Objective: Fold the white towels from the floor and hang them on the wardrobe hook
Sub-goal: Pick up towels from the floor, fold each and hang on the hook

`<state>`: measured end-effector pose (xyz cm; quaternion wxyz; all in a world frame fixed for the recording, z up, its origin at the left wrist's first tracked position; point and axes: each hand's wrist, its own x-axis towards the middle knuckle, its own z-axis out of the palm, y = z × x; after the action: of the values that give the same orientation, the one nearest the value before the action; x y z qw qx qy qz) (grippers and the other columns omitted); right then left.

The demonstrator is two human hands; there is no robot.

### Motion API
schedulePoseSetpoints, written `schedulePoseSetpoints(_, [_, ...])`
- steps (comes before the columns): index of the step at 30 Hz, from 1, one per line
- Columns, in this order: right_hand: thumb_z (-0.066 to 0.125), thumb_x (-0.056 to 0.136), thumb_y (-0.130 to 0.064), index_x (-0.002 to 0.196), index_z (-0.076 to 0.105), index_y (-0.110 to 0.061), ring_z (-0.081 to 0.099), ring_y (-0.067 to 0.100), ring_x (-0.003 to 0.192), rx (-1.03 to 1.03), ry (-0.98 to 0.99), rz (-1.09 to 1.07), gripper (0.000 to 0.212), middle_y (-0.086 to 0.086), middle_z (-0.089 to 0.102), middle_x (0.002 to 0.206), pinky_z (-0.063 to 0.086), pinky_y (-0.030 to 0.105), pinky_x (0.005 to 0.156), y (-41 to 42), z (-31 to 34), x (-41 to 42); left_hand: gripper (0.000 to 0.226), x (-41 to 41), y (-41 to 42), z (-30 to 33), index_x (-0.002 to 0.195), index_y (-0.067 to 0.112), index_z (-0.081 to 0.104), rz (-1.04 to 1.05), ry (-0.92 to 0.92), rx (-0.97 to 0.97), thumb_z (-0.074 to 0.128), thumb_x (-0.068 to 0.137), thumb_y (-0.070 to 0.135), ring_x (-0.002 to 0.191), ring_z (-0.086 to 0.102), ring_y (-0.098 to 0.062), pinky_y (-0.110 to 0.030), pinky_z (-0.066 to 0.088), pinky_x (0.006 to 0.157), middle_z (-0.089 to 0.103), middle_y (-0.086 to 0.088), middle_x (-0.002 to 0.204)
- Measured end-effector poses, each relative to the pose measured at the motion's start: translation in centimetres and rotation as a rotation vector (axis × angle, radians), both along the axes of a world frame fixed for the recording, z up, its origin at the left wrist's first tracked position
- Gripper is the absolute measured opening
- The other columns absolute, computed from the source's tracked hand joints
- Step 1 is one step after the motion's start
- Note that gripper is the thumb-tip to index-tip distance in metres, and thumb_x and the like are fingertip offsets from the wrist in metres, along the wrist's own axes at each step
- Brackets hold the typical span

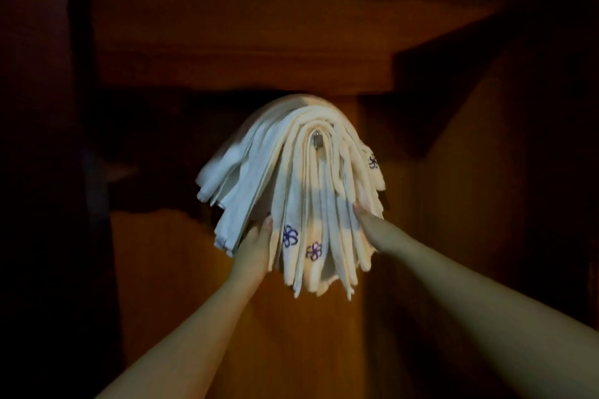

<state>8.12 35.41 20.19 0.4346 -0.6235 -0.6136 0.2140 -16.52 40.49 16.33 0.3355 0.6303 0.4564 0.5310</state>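
Two bare forearms are seen reaching up from the lower edge toward the towels (pixel 301 191). The left hand (pixel 254 244) is laid against the lower left side of the bundle, its fingers straight and pressed flat to the cloth — nothing is curled round. The right hand (pixel 364 214) is pushed in among the hanging layers on the right; its fingers are hidden by the folds, so how they lie cannot be told. The towels, white with small purple flower marks, are draped in many folded layers over a hook (pixel 316 141) — its metal tip is glimpsed under the arch of cloth. Behind, the wardrobe (pixel 227 42) is shown as dim orange-brown wood, with a pale strip near the top.
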Motion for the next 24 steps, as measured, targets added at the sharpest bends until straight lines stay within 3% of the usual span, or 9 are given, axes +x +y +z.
schedulePoseSetpoints(2, [0.017, 0.091, -0.073, 0.152, 0.039, -0.027, 0.04, 0.026, 0.144, 0.011, -0.049, 0.042, 0.08, 0.007, 0.041, 0.157, 0.031, 0.05, 0.12, -2.4, -2.1, -0.7, 0.039, -0.8, -2.0, -2.0, 0.132, 0.034, 0.055, -0.094, 0.09, 0.03, 0.038, 0.103, 0.054, 0.12, 0.049, -0.01, -0.032, 0.034, 0.092, 0.061, 0.004, 0.129])
schedulePoseSetpoints(3, [0.018, 0.094, -0.07, 0.152, 0.04, -0.026, 0.04, 0.025, 0.144, 0.012, -0.065, 0.036, 0.076, 0.007, 0.041, 0.157, 0.031, 0.049, 0.12, -3.6, -3.2, -1.1, 0.038, -1.1, -3.3, -2.7, 0.136, 0.039, 0.051, -0.121, 0.13, 0.031, 0.041, 0.103, 0.053, 0.124, 0.047, -0.01, -0.034, 0.035, 0.094, 0.056, 0.005, 0.139])
schedulePoseSetpoints(7, [0.023, 0.1, -0.063, 0.155, 0.037, -0.02, 0.035, 0.024, 0.147, -0.087, -0.21, -0.033, 0.071, 0.007, 0.035, 0.162, 0.028, 0.046, 0.122, -9.1, -6.9, -2.9, 0.042, -2.1, -8.1, -5.3, 0.139, 0.045, 0.048, -0.16, 0.302, -0.004, 0.054, 0.098, 0.05, 0.135, 0.047, -0.018, -0.028, 0.041, 0.088, 0.049, 0.011, 0.147])
schedulePoseSetpoints(9, [0.031, 0.102, -0.061, 0.156, 0.034, -0.021, 0.033, 0.025, 0.148, -0.161, -0.314, -0.072, 0.067, 0.006, 0.032, 0.163, 0.029, 0.043, 0.118, -12.2, -9.1, -3.5, 0.056, -2.8, -10.5, -6.9, 0.149, 0.038, 0.041, -0.17, 0.418, -0.015, 0.057, 0.096, 0.051, 0.141, 0.04, -0.018, -0.032, 0.042, 0.099, 0.04, 0.007, 0.156])
schedulePoseSetpoints(11, [0.039, 0.101, -0.061, 0.156, 0.033, -0.024, 0.033, 0.025, 0.148, -0.241, -0.371, -0.093, 0.067, 0.004, 0.03, 0.164, 0.031, 0.042, 0.116, -15.5, -11.6, -3.8, 0.063, -3.2, -12.9, -8.6, 0.152, 0.033, 0.037, -0.218, 0.503, -0.011, 0.059, 0.096, 0.05, 0.145, 0.034, -0.017, -0.034, 0.033, 0.109, 0.035, 0.006, 0.16])
schedulePoseSetpoints(15, [0.05, 0.097, -0.062, 0.155, 0.034, -0.028, 0.034, 0.022, 0.147, -0.352, -0.407, -0.085, 0.07, 0.0, 0.03, 0.164, 0.035, 0.042, 0.115, -22.9, -16.6, -3.4, 0.063, -2.4, -17.7, -12.1, 0.152, 0.032, 0.037, -0.359, 0.649, -0.041, 0.058, 0.095, 0.051, 0.145, 0.032, -0.014, -0.028, 0.029, 0.106, 0.034, 0.006, 0.16])
schedulePoseSetpoints(19, [0.052, 0.095, -0.063, 0.156, 0.032, -0.028, 0.033, 0.02, 0.148, -0.423, -0.432, -0.094, 0.073, -0.002, 0.029, 0.164, 0.032, 0.039, 0.117, -30.4, -22.2, -1.2, 0.062, 0.6, -21.9, -17.4, 0.15, 0.033, 0.038, -0.517, 0.798, -0.088, 0.056, 0.094, 0.054, 0.148, 0.028, -0.016, -0.039, 0.027, 0.117, 0.029, 0.005, 0.162])
schedulePoseSetpoints(24, [0.049, 0.094, -0.068, 0.155, 0.036, -0.027, 0.033, 0.02, 0.147, -0.554, -0.377, -0.221, 0.075, -0.002, 0.033, 0.162, 0.025, 0.034, 0.117, -38.5, -30.2, 2.9, 0.059, 6.1, -26.8, -24.9, 0.149, 0.028, 0.041, -0.71, 0.951, -0.125, 0.053, 0.097, 0.054, 0.147, 0.03, -0.019, -0.04, 0.028, 0.117, 0.032, 0.002, 0.161])
